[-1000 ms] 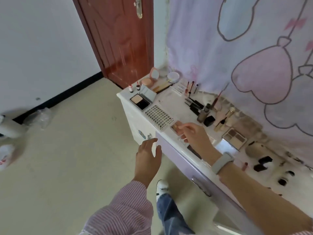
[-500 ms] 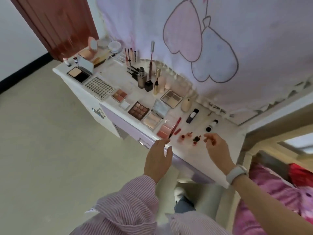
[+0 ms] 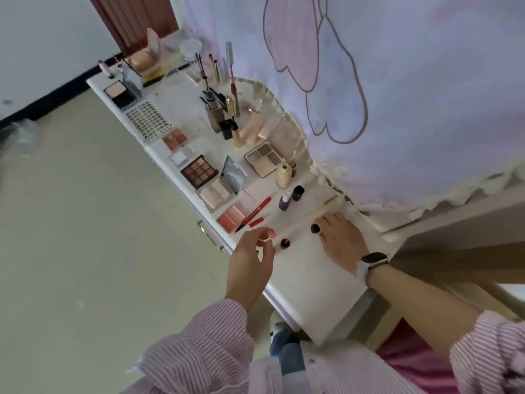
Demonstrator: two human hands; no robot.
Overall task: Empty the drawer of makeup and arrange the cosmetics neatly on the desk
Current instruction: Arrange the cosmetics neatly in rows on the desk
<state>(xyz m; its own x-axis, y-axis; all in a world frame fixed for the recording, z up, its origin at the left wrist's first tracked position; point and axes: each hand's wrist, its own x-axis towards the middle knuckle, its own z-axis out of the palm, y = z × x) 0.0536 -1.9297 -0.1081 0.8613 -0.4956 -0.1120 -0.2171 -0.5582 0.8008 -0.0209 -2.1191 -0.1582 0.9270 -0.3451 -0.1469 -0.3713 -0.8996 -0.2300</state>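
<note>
The white tabletop [image 3: 309, 282] runs from 11 o'clock down toward 5 o'clock, with cosmetics spread along most of its length. The left hand [image 3: 250, 263] hovers over the front edge near the middle of the view, its grip narrow: thumb and curled fingertips pinch a small round pink-capped pot [image 3: 268, 234]. At 3 o'clock from that hand, just beside it, a small dark round-capped pot [image 3: 285, 243] stands on the tabletop, untouched. The right hand [image 3: 339, 241], with a watch [image 3: 370, 264] on its wrist, lies further toward 3 o'clock, fingers curled down onto the surface with a small dark brown round pot [image 3: 314, 228] at its fingertips; whether it grips that pot or only touches it cannot be told. A long pale thin brush [image 3: 306, 216] lies at a slant between the two hands. At 12 o'clock from the left hand lie a red pencil liner [image 3: 254, 210] and a pink blush palette [image 3: 231, 217], then a purple nail polish bottle [image 3: 285, 201] beside a small black jar [image 3: 297, 193]. Toward 11 o'clock follow an open mirrored compact of pale powder [image 3: 220, 189], a brown nine-pan eyeshadow palette [image 3: 199, 171], a grey four-pan palette [image 3: 265, 160] and a sheet of false nails [image 3: 149, 120]. The purple drawer front with its metal handle [image 3: 210, 236] shows under the edge at 9 o'clock from the left hand.
</note>
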